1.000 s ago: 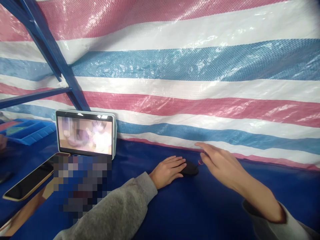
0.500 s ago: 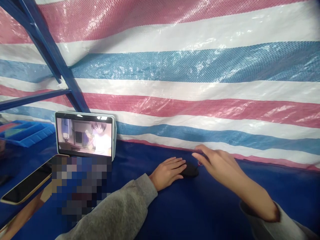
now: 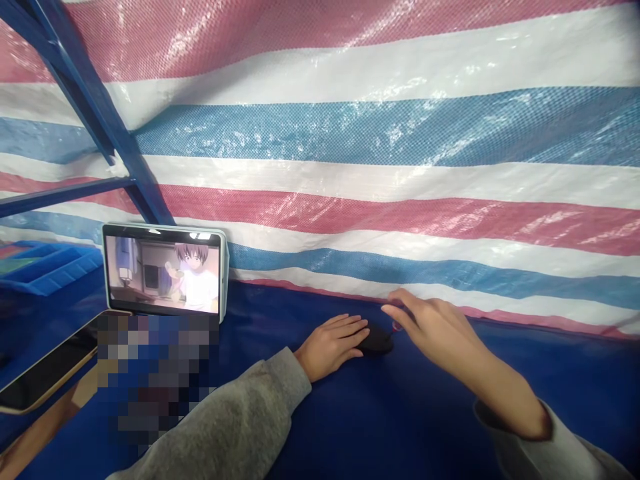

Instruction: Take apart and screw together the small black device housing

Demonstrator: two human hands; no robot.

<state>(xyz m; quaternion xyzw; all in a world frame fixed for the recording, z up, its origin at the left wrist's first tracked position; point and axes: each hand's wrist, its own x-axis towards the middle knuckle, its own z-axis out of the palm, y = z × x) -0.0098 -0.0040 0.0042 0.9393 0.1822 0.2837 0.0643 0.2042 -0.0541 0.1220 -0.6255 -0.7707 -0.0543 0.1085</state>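
A dark, rounded, flat object (image 3: pixel 377 339) lies on the blue tabletop (image 3: pixel 350 427); it resembles a computer mouse, but its kind is unclear. My left hand (image 3: pixel 337 345) is spread flat, palm down, with its fingertips resting on the object's left side. Over its right side hovers my right hand (image 3: pixel 430 330), the fingers bent in towards the thumb. Beneath that thumb a small thin reddish bit (image 3: pixel 396 327) shows at the object's right edge. What the right fingers hold is mostly hidden behind the hand.
At the left a tablet (image 3: pixel 163 273) in a pale case stands playing an animated picture. A phone (image 3: pixel 55 363) lies beside a pixelated patch. Further left is a blue divided tray (image 3: pixel 60 270). Striped plastic sheeting (image 3: pixel 380 133) hangs behind, beside a blue metal frame (image 3: pixel 100 100).
The whole view has shifted slightly, so the tablet and phone sit a bit further left. Both hands keep nearly the same pose around the dark object.
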